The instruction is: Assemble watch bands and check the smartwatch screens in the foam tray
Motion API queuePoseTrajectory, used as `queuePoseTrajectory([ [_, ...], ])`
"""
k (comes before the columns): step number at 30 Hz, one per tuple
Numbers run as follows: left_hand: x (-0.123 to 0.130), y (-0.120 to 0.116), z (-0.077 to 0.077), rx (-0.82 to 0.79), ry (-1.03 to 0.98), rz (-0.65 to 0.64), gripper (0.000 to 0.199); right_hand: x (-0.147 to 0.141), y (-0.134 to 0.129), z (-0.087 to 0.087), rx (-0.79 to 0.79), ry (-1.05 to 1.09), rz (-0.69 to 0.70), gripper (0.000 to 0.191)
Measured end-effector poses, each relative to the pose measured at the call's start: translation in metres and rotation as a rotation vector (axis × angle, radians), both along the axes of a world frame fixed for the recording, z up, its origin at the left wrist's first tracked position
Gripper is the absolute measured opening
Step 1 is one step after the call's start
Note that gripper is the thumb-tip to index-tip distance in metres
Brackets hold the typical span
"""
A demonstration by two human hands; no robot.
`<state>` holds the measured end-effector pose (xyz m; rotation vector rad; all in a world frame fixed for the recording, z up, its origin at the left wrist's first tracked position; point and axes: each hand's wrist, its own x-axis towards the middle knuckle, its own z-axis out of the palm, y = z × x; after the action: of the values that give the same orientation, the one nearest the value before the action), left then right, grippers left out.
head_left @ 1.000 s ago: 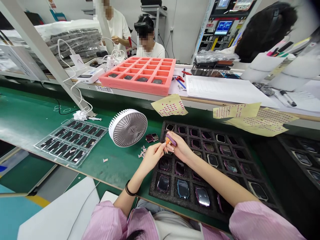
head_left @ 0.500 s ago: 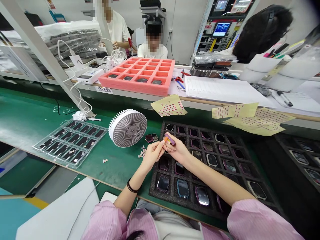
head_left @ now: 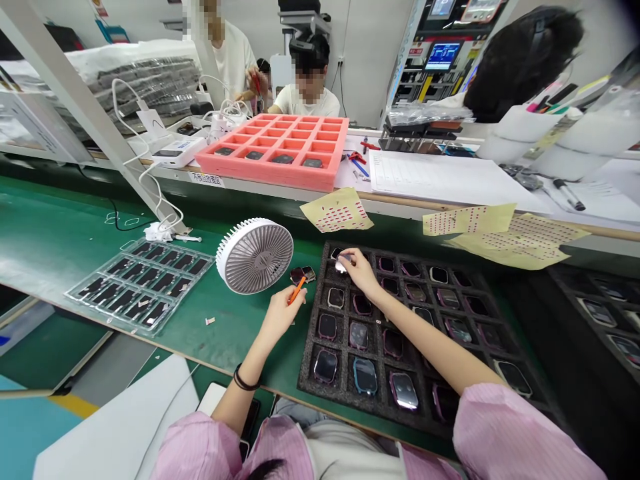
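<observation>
My left hand (head_left: 285, 308) is closed around a slim orange stick-like tool (head_left: 297, 291), which tilts up to the right above the green bench; its exact kind is unclear. My right hand (head_left: 361, 272) reaches over the far left corner of a black foam tray (head_left: 314, 347). Its fingers pinch a small shiny watch body (head_left: 342, 264) at one of the compartments, partly covered by the fingertips. Many watch cases lie in the tray's compartments, among them a blue-rimmed watch case (head_left: 365, 376). Two loose watch parts (head_left: 303, 274) rest on the bench beyond my left hand.
A white fan (head_left: 256, 256) stands left of my hands. Farther left lies a clear plastic tray (head_left: 145, 283) of black parts. On the shelf ahead sits a pink foam tray (head_left: 280, 175); yellow sticker sheets (head_left: 337, 211) hang from the shelf edge. People sit and stand beyond.
My hands have moved apart. The right went from the purple watch part and orange tool, held between both hands, to the tray's far left corner. The left moved left and nearer with the orange tool.
</observation>
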<state>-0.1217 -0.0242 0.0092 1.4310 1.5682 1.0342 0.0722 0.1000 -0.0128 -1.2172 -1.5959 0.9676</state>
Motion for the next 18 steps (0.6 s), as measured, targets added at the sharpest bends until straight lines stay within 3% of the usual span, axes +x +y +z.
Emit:
queuePoseTrajectory([
  [3,-0.013,-0.007,-0.005,-0.002,0.245,0.031,0.038,0.0,0.002,-0.006,0.06,-0.169,0.025,0.017],
  [6,-0.019,-0.01,-0.007,-0.034,0.396,0.061,0.036,0.002,-0.013,-0.001,0.146,-0.292,0.045,0.012],
  [13,-0.019,-0.015,-0.003,-0.107,0.398,0.079,0.032,0.021,-0.054,0.007,0.456,-0.985,0.217,0.023],
  [15,-0.015,-0.016,-0.001,-0.1,0.34,0.044,0.033,0.021,-0.057,0.005,0.452,-0.991,0.242,0.026],
  [18,-0.008,-0.018,0.0,-0.08,0.223,-0.018,0.032,0.018,-0.059,0.003,0.378,-0.767,0.314,0.022],
])
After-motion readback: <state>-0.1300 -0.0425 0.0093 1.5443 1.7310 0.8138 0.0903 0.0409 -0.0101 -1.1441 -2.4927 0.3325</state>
